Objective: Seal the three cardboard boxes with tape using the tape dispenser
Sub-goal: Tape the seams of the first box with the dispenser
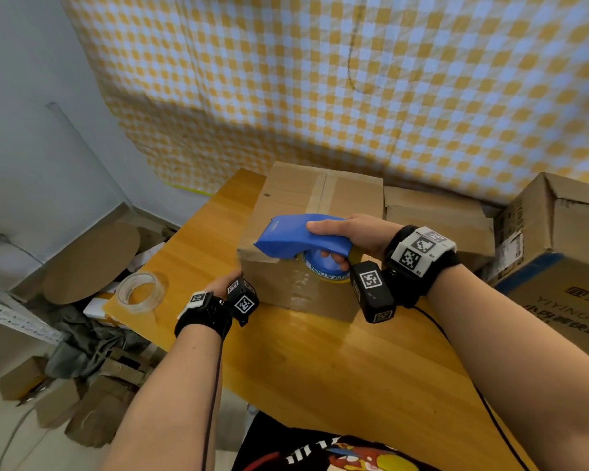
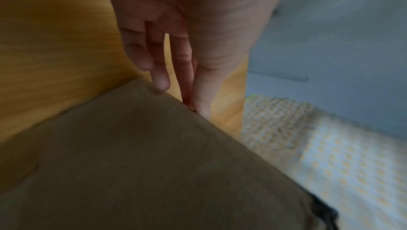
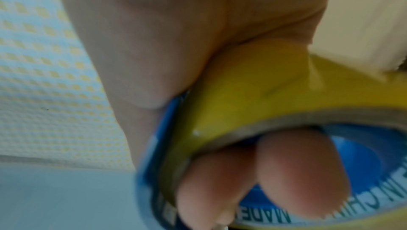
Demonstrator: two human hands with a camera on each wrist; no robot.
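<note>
- Cardboard box (image 1: 306,246) sits on the wooden table (image 1: 320,362), tape along its top seam, so this one seems nearly sealed.
- Right hand (image 1: 351,234) grips the blue tape dispenser (image 1: 300,241) at the near top edge.
- Left hand (image 1: 222,283), fingers straight, steadies the box's side.
- Boxes (image 1: 436,219) behind look untaped.

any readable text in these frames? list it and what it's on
"MADE IN CHINA": hub of the blue tape dispenser.
"YIYING": side of the big cardboard box at right, under Chinese characters too blurred to read.
Small embossed mark on the dispenser's nose: too small.
Shipping label on that box: unreadable.
Wrist markers: square codes, digits unclear.
Shirt print: unreadable.
</note>
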